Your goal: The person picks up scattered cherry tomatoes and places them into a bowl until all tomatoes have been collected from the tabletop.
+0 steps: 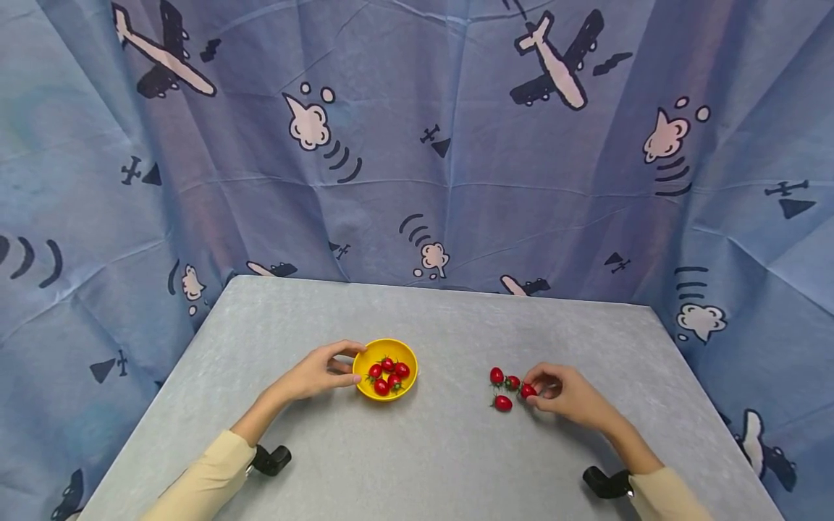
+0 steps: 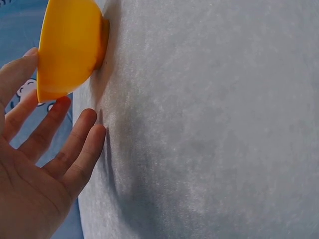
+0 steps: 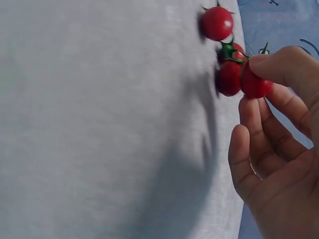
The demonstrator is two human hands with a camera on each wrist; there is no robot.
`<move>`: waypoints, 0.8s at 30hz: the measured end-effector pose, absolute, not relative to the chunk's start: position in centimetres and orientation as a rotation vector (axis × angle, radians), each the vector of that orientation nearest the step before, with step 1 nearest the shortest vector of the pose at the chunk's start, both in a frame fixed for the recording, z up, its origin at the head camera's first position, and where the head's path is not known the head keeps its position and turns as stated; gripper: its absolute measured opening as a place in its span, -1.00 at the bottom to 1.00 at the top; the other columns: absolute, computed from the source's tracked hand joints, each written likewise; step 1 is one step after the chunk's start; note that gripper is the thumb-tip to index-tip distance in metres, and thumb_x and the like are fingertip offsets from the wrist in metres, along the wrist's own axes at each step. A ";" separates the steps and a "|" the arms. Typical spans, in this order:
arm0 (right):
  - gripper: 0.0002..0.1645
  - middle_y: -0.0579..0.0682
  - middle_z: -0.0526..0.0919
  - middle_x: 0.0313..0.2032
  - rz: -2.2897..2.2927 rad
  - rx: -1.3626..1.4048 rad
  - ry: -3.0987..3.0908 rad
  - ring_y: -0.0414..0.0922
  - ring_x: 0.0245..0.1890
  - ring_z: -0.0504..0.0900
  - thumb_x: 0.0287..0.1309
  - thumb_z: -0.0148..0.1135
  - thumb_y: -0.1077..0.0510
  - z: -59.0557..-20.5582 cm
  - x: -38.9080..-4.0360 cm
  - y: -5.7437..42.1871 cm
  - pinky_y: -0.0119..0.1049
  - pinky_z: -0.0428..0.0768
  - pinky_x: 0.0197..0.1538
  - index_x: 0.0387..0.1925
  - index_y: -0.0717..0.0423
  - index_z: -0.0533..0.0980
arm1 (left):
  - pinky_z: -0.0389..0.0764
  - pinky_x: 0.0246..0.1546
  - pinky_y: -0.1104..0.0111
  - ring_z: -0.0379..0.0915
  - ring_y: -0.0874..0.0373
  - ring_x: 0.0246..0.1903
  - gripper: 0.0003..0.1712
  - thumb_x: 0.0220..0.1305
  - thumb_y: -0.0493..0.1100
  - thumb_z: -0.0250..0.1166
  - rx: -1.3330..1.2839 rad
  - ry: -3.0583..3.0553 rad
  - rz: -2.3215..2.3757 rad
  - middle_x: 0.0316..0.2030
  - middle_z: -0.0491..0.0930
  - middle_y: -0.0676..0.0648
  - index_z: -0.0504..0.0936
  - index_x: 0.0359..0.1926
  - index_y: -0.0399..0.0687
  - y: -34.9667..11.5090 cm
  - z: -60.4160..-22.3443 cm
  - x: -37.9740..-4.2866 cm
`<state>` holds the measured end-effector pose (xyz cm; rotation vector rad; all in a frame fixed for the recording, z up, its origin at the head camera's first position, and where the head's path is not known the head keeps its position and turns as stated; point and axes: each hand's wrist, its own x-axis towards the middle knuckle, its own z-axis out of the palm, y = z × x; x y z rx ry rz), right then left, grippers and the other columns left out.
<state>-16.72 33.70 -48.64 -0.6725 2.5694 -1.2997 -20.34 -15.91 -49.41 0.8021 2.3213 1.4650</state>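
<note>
Yellow bowl (image 2: 70, 47) sits nearer the left edge of the tabletop (image 1: 430, 449), gripped at its rim by the left hand (image 1: 318, 372); five cherry tomatoes (image 1: 381, 388) lie inside. Nearer the right edge, the right hand (image 1: 568, 396) pinches one tomato (image 3: 255, 84) beside three loose ones (image 1: 502, 404).

An upright yellow bowl (image 1: 391, 347) holds five red tomatoes (image 1: 381, 388); three loose tomatoes (image 1: 502, 404) lie to its right, beside a pinched tomato (image 3: 255, 83).
</note>
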 end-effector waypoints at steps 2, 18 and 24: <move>-0.74 -0.02 0.65 -0.26 -1.292 -0.672 2.578 -0.11 -0.27 0.61 0.15 0.48 0.29 -48.3 -17.0 33.7 -0.30 0.66 -0.21 -0.12 0.18 0.62 | 0.60 0.09 0.06 0.61 -0.16 -0.01 -0.43 0.35 -0.27 0.39 0.807 2.316 1.470 0.23 0.46 -0.33 0.46 0.32 -0.31 -15.9 -49.3 -20.3; -0.73 -0.02 0.68 -0.23 -1.360 -0.728 2.599 -0.09 -0.24 0.64 0.14 0.51 0.27 -46.4 -19.6 31.3 -0.27 0.68 -0.18 -0.12 0.16 0.64 | 0.61 0.09 0.11 0.61 -0.15 -0.01 -0.43 0.36 -0.27 0.39 0.801 2.305 1.483 0.23 0.46 -0.33 0.45 0.32 -0.33 -15.9 -49.1 -20.4; -0.71 -0.02 0.67 -0.22 -1.366 -0.735 2.567 -0.06 -0.21 0.63 0.16 0.51 0.23 -46.2 -20.2 29.7 -0.25 0.68 -0.14 -0.10 0.18 0.64 | 0.60 0.10 0.08 0.61 -0.16 0.00 -0.42 0.36 -0.27 0.39 0.785 2.301 1.483 0.24 0.46 -0.33 0.45 0.33 -0.31 -16.0 -49.3 -20.4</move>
